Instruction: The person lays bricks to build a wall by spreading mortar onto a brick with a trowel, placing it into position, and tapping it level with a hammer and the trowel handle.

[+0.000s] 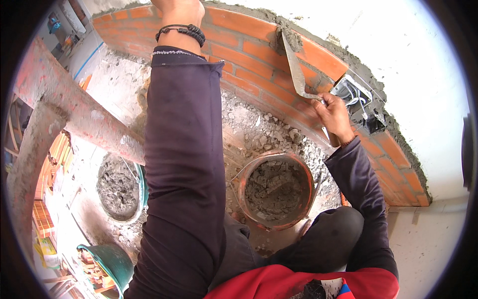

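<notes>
My right hand (332,117) is wrapped round the handle of a trowel (295,65). The blade reaches up and left to the top of a low brick wall (254,55), against a lump of grey mortar (293,41). My left hand (180,7) is at the upper edge, over the far part of the wall; its fingers are cut off by the frame. Just right of my right hand, an electrical box (351,92) with loose wires sits in the wall. An orange bucket (241,192) of mortar stands below, in front of my knees.
Rubble (264,130) lies along the wall's foot. At left stand another bucket of mortar (118,188) and a green bucket (113,259) with brick pieces. A thick, mortar-stained pole (87,107) slants across the left side. Stacked bricks (44,219) lie beyond it.
</notes>
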### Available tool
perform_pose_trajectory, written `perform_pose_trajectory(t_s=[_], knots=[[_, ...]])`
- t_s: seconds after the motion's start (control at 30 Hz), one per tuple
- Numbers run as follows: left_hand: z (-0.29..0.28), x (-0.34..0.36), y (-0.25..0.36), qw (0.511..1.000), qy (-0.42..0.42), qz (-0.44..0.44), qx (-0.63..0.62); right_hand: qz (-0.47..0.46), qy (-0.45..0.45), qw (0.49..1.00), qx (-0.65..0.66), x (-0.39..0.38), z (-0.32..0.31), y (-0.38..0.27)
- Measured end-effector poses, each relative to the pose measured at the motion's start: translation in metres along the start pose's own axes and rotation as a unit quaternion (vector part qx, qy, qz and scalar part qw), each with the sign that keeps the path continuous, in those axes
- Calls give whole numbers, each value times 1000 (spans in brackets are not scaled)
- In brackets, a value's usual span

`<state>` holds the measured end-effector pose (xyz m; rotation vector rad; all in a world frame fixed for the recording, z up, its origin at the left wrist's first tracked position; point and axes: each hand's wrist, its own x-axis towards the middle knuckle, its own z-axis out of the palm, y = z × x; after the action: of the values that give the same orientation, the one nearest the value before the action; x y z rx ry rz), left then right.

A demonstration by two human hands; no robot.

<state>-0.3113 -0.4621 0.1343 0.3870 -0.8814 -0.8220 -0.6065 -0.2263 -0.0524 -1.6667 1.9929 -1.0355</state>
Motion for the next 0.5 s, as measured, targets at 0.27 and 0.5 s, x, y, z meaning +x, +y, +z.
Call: perform_pose_trajectory(t_s=[0.27,0.5], knots=[[3,-6,3,1000,10,-9,14,-38,96,982,-160,-33,-8,-23],[-1,-6,4,999,19,-37,31,-57,-65,982,-165,-100,-64,-56]])
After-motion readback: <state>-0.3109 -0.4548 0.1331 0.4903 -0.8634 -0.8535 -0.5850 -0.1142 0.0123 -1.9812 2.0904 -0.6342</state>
